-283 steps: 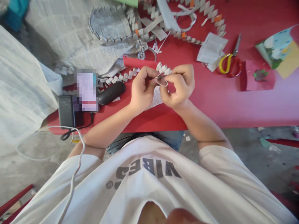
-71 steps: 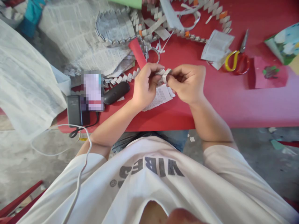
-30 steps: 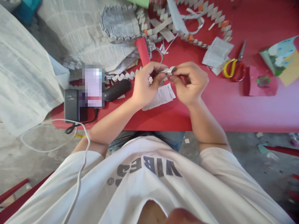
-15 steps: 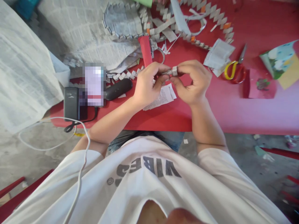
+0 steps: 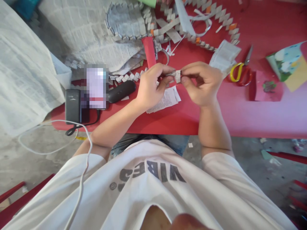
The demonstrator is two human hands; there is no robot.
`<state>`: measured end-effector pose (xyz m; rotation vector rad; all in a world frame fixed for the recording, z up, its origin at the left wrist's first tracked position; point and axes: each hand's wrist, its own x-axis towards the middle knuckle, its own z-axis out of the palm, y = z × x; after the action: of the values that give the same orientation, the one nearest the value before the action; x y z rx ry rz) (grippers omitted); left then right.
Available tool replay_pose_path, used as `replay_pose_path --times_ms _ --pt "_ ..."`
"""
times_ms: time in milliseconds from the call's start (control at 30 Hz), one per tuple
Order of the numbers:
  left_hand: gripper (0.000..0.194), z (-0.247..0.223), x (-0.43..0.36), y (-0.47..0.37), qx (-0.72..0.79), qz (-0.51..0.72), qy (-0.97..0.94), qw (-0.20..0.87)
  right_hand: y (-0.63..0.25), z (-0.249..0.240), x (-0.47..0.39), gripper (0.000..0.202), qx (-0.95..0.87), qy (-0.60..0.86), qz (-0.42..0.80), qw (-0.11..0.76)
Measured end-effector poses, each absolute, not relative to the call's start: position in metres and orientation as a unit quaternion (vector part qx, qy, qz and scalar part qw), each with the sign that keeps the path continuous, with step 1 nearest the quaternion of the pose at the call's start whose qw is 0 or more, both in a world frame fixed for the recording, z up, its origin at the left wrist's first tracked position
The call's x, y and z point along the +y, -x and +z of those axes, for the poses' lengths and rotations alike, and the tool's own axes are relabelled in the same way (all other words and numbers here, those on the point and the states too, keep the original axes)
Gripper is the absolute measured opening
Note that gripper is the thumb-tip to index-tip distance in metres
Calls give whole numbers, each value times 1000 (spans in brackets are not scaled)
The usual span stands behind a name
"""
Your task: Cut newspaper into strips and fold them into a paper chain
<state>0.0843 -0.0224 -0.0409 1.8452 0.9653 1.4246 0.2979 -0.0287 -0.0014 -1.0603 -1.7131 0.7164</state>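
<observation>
A small folded newspaper strip point(image 5: 177, 76) is held up over the red table between my two hands. My left hand point(image 5: 151, 88) pinches its left end between thumb and forefinger. My right hand point(image 5: 205, 84) has its thumb and curled forefinger at the strip's right edge, lightly gripping it. Beneath my hands lies a stack of cut newspaper pieces point(image 5: 168, 100), partly covered by my left hand. Just beyond my left hand is a red paper strip point(image 5: 149, 51). A zigzag chain of folded paper point(image 5: 128, 77) runs left of that hand.
Scissors point(image 5: 241, 73) with yellow and red handles lie to the right, beside a red card point(image 5: 268, 86). At left are a phone point(image 5: 97, 86), a black case point(image 5: 122, 91), a power bank point(image 5: 73, 105) and a white cable point(image 5: 83, 172). Longer folded chains point(image 5: 220, 14) lie at the back.
My right hand has shifted slightly to the right, and its thumb has moved outward, showing more of the folded strip. My left hand has stayed in place.
</observation>
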Motion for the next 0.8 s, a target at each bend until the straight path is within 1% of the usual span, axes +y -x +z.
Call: replay_pose_path --times_ms 133,400,533,667,800 --pt "37 -44 -21 -84 361 537 -702 298 -297 3 -31 28 -702 457 306 451" --pt "37 -37 -24 -83 355 506 -723 309 -292 4 -35 25 -685 460 334 456" --pt "36 -36 -26 -84 355 499 -729 306 -295 7 -36 21 -701 469 305 442" --pt "34 -38 -26 -85 353 505 -729 298 -293 4 -36 23 -715 480 265 435" --pt "31 -38 -25 -84 349 507 -732 292 -292 -1 -35 25 -711 485 267 433"
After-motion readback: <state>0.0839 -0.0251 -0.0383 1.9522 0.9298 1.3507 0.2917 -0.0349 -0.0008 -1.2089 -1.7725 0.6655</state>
